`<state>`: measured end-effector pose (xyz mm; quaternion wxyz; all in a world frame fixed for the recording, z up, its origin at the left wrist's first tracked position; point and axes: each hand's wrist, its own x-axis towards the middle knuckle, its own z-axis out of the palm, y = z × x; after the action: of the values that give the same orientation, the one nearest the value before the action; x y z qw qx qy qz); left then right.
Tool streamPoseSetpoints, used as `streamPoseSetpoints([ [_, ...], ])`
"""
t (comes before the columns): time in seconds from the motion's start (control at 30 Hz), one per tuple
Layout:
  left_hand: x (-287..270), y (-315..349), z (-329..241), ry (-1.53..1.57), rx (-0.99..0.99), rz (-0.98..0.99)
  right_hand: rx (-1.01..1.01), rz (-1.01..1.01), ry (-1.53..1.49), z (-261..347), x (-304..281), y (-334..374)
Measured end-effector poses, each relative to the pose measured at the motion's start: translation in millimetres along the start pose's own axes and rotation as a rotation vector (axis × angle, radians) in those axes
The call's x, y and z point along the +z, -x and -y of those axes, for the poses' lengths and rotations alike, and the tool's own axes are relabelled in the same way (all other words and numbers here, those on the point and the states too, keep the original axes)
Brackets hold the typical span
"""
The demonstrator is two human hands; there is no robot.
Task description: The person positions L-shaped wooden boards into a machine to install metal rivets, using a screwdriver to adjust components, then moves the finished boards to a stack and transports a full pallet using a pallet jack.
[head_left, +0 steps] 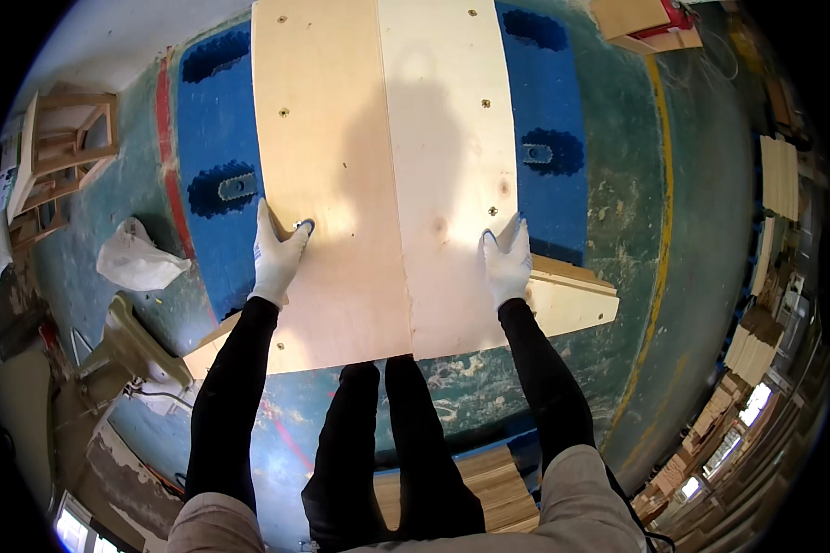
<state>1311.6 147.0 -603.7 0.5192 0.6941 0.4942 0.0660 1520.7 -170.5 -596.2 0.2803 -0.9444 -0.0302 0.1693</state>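
Observation:
A large pale plywood panel lies in front of me, with a lengthwise seam down its middle and small metal inserts in both halves. My left hand, in a white glove with blue fingertips, grips its left edge, thumb on top. On the opposite edge my right hand, gloved alike, holds on the same way. The undersides of both grips are hidden. Beneath the panel, another wooden piece with a slanted end sticks out at both sides. A blue plastic pallet shows below them.
A crumpled white bag and a wooden frame stand to the left, near an olive-coloured machine part. Striped boards lie behind my legs. At the far right are stacks of wood; an open carton sits top right.

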Motion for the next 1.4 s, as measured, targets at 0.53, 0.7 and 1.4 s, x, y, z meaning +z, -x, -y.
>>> streamPoseSetpoints([
  [0.53, 0, 16, 22, 0.034, 0.084, -0.013, -0.032, -0.089, -0.074, -17, 4, -35],
  [0.7, 3, 29, 29, -0.071, 0.083, -0.046, -0.041, -0.082, -0.047, -12, 5, -34],
  [1.4, 5, -155, -21, 0.521, 0.034, 0.077, -0.045, 0.312, -0.601, 40, 25, -201],
])
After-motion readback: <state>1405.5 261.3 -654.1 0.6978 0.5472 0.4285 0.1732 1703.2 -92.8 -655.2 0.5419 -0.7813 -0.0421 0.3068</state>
